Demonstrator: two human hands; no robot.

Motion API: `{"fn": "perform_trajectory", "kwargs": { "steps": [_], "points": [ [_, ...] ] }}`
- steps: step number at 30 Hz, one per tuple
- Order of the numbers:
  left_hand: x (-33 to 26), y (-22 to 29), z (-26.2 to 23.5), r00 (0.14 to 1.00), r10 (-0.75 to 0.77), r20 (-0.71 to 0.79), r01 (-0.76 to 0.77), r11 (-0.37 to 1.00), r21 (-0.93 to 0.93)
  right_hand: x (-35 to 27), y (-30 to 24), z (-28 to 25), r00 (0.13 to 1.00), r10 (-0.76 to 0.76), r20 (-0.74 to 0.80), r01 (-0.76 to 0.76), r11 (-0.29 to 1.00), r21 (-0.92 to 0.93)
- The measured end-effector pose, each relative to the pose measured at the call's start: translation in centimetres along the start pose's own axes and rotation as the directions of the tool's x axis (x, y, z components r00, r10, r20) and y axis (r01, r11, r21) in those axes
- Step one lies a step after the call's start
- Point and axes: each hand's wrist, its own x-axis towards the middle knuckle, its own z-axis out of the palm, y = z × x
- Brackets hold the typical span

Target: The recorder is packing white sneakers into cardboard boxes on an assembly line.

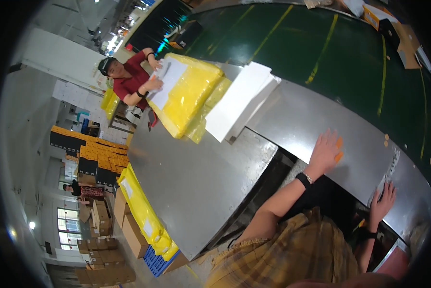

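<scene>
My left hand [324, 152] lies open on the steel ledge [292, 115], fingers stretched out. Orange coverings [339, 150] show along its thumb side, and a dark band circles the wrist. Farther right, my right hand [383, 202] rests with fingers apart near the same ledge's near edge. Just beyond its fingers a crumpled clear strip with dark print [391, 168] lies on the metal; whether they touch it I cannot tell. Neither hand appears to hold anything. To the left of my hands stands a stack of white flat boxes or boards [242, 98].
A green conveyor belt [292, 43] with yellow lines runs beyond the ledge. At left, a co-worker [129, 79] handles papers on a yellow plastic-wrapped bundle [191, 91]. A steel table [186, 182], another yellow bundle [146, 213], a blue crate [157, 261] and cartons [134, 235] stand nearer.
</scene>
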Motion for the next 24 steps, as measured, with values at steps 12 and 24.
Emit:
{"fn": "perform_trajectory", "kwargs": {
  "steps": [12,24],
  "points": [
    [-0.1,0.2,-0.2,0.997,0.026,-0.076,-0.028,0.999,-0.019,0.0,-0.8,-0.6,0.999,0.029,-0.039,-0.028,0.999,0.041],
    [-0.1,0.1,-0.8,0.998,0.028,-0.054,-0.028,1.0,-0.004,0.1,-1.1,-0.7,0.998,0.046,-0.032,-0.044,0.997,0.07]
  ]
}}
